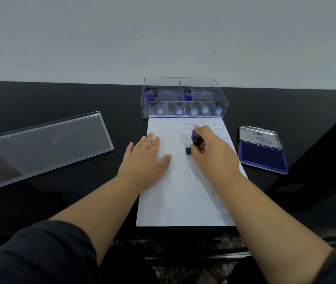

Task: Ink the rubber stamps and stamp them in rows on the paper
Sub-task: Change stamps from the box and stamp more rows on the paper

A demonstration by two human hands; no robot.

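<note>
Right now the right hand [210, 148] has its fingers [199, 147] wrapped round the purple-topped stamp [195, 138], base on or just above the paper [175, 191] mid-column, while the left hand [146, 154] lies flat, fingers spread, pinning the sheet at nine o'clock. We're in the stamping step, it seems, under the SAMPLE prints [189, 124]. Next: re-ink at the ink pad [262, 157], three o'clock on the table [60, 201], then one row lower.

Soft, even, dimmish light. The clear lid [46, 148] shows faint glare. Edges bend and the picture is slightly blurred.
</note>
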